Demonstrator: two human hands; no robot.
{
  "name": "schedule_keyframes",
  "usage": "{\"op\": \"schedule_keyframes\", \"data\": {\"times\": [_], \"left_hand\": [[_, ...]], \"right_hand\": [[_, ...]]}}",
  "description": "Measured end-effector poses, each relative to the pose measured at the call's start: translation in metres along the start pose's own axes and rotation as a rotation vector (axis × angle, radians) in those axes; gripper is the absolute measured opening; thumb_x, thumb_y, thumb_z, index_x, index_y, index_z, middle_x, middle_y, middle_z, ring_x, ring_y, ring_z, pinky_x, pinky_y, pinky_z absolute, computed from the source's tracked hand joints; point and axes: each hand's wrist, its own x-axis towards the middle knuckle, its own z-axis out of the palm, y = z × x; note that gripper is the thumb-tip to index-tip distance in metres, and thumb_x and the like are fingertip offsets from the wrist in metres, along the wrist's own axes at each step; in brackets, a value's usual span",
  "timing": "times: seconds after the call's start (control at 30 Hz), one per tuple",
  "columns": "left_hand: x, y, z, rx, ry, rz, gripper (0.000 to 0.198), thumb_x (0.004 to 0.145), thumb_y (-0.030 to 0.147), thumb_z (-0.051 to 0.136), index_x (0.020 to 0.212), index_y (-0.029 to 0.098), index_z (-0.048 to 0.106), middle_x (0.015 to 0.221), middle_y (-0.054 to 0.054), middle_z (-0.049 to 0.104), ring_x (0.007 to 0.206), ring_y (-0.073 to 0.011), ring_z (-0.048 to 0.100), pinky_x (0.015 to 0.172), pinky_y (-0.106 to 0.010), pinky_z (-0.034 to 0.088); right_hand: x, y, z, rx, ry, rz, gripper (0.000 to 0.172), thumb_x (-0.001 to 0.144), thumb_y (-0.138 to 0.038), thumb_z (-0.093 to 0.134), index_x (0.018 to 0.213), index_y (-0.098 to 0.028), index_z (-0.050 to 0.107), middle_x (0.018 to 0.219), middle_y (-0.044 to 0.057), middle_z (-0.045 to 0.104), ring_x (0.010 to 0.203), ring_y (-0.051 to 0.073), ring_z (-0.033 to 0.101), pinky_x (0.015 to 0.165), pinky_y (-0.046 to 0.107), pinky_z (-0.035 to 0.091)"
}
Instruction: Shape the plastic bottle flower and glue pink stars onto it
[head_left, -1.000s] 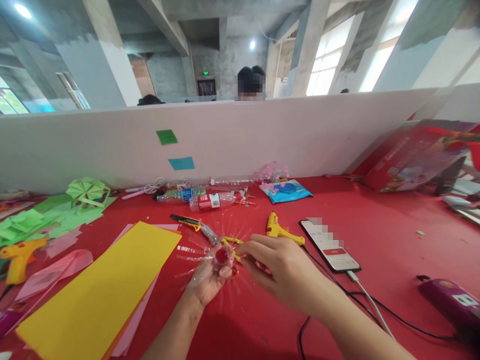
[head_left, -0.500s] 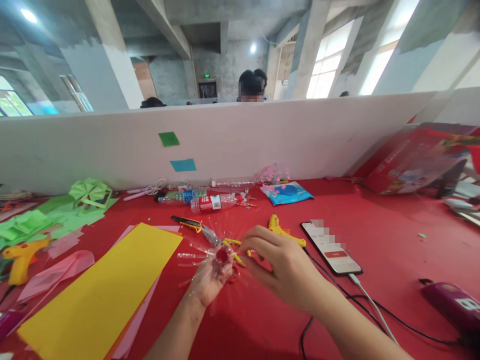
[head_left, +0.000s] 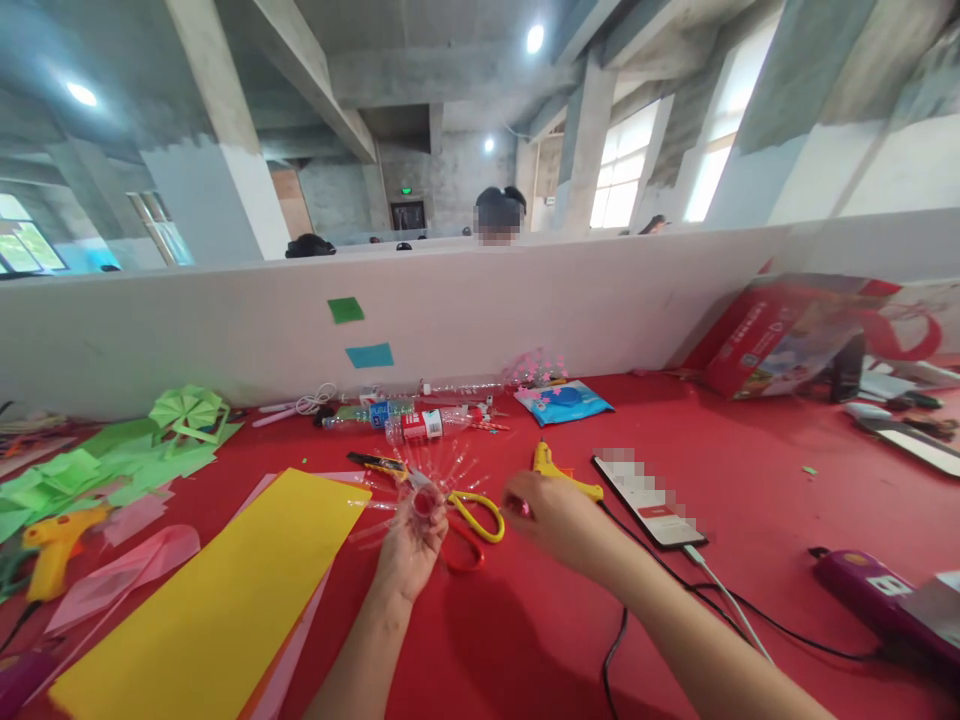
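Observation:
My left hand (head_left: 409,545) is closed round a clear plastic bottle top with a red cap (head_left: 424,500); thin cut plastic strips fan out from it. My right hand (head_left: 551,512) hovers just right of it above the red table (head_left: 750,480), fingers curled together, with something small and pink at the fingertips that I cannot make out. Yellow-handled scissors (head_left: 472,505) lie on the table between my two hands. A yellow glue gun (head_left: 555,467) lies just beyond my right hand.
A yellow paper sheet (head_left: 217,590) over pink sheets lies left. Green folded paper (head_left: 112,450) and another glue gun (head_left: 52,545) sit far left. Bottles (head_left: 427,425), a box cutter (head_left: 375,462), a phone (head_left: 645,495) with cable, a purple device (head_left: 870,595) and a red box (head_left: 780,335) surround. A white partition (head_left: 525,300) backs the table.
My right hand has pulled away from the bottle top to the right, uncovering the scissors. The camera has tilted up slightly. My left hand keeps its hold.

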Motion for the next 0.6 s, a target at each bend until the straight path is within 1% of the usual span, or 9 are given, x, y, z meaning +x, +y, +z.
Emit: {"op": "schedule_keyframes", "data": {"times": [0.03, 0.07, 0.13, 0.17, 0.23, 0.37, 0.43, 0.53, 0.6], "left_hand": [[0.001, 0.002, 0.0, -0.004, 0.011, 0.024, 0.022, 0.088, 0.015, 0.047, 0.076, 0.009, 0.065, 0.067, -0.007, 0.061, 0.05, -0.0069, 0.048, 0.042, -0.015, 0.039], [0.002, 0.003, 0.0, -0.006, 0.021, 0.044, 0.023, 0.087, 0.014, 0.046, 0.076, 0.009, 0.065, 0.066, -0.007, 0.062, 0.049, -0.0073, 0.049, 0.043, -0.015, 0.04], [0.002, 0.002, 0.001, -0.006, 0.032, 0.064, 0.026, 0.088, 0.013, 0.043, 0.074, 0.01, 0.065, 0.066, -0.008, 0.063, 0.049, -0.0084, 0.051, 0.042, -0.016, 0.041], [0.002, 0.001, 0.0, -0.003, 0.035, 0.068, 0.029, 0.088, 0.013, 0.041, 0.073, 0.009, 0.065, 0.066, -0.008, 0.063, 0.049, -0.0089, 0.052, 0.042, -0.017, 0.041], [0.002, -0.002, 0.0, 0.004, 0.033, 0.074, 0.031, 0.088, 0.011, 0.038, 0.071, 0.009, 0.065, 0.065, -0.009, 0.064, 0.05, -0.0099, 0.054, 0.043, -0.018, 0.042], [0.002, -0.006, -0.001, 0.015, 0.0, 0.093, 0.03, 0.086, 0.01, 0.039, 0.07, 0.01, 0.065, 0.064, -0.008, 0.064, 0.05, -0.0105, 0.055, 0.043, -0.019, 0.042], [0.002, -0.005, -0.002, 0.02, -0.017, 0.094, 0.029, 0.085, 0.01, 0.04, 0.072, 0.01, 0.065, 0.065, -0.008, 0.065, 0.05, -0.0101, 0.055, 0.043, -0.019, 0.042], [0.003, -0.004, -0.001, 0.034, -0.031, 0.09, 0.028, 0.085, 0.01, 0.041, 0.073, 0.008, 0.065, 0.067, -0.009, 0.066, 0.051, -0.01, 0.056, 0.043, -0.018, 0.043], [0.004, -0.004, -0.001, 0.051, -0.035, 0.086, 0.027, 0.085, 0.01, 0.041, 0.074, 0.008, 0.065, 0.066, -0.008, 0.066, 0.052, -0.0103, 0.057, 0.044, -0.018, 0.044]], "right_hand": [[-0.002, 0.0, 0.013, -0.003, -0.05, -0.006, 0.012, 0.082, -0.014, 0.05, 0.082, -0.016, 0.062, 0.082, 0.006, 0.064, 0.072, 0.017, 0.059, 0.063, 0.025, 0.039], [-0.004, -0.001, 0.026, -0.004, -0.075, -0.019, 0.013, 0.08, -0.014, 0.052, 0.087, -0.015, 0.063, 0.089, 0.008, 0.065, 0.077, 0.018, 0.061, 0.065, 0.025, 0.041], [-0.008, -0.003, 0.051, -0.01, -0.119, -0.062, 0.021, 0.077, -0.012, 0.054, 0.096, -0.015, 0.063, 0.099, 0.01, 0.064, 0.084, 0.02, 0.062, 0.07, 0.025, 0.043], [-0.01, -0.005, 0.061, -0.014, -0.139, -0.085, 0.025, 0.075, -0.011, 0.055, 0.098, -0.015, 0.063, 0.102, 0.01, 0.064, 0.088, 0.02, 0.062, 0.073, 0.025, 0.044], [-0.011, -0.006, 0.076, -0.028, -0.145, -0.103, 0.024, 0.075, -0.011, 0.055, 0.096, -0.014, 0.065, 0.105, 0.011, 0.063, 0.093, 0.022, 0.062, 0.076, 0.026, 0.045], [-0.005, -0.004, 0.089, -0.048, -0.112, -0.122, 0.026, 0.076, -0.007, 0.052, 0.095, -0.015, 0.066, 0.105, 0.011, 0.064, 0.098, 0.023, 0.06, 0.083, 0.029, 0.045], [0.001, -0.001, 0.093, -0.042, -0.077, -0.12, 0.023, 0.076, -0.009, 0.055, 0.094, -0.016, 0.067, 0.103, 0.011, 0.064, 0.099, 0.025, 0.059, 0.084, 0.031, 0.045], [0.009, 0.004, 0.103, -0.003, 0.004, -0.084, 0.019, 0.079, -0.011, 0.055, 0.092, -0.016, 0.068, 0.1, 0.012, 0.065, 0.097, 0.026, 0.058, 0.087, 0.035, 0.044], [0.012, 0.007, 0.107, 0.052, 0.072, -0.048, 0.023, 0.083, -0.009, 0.048, 0.096, -0.013, 0.067, 0.098, 0.016, 0.066, 0.097, 0.027, 0.059, 0.088, 0.038, 0.044]]}}
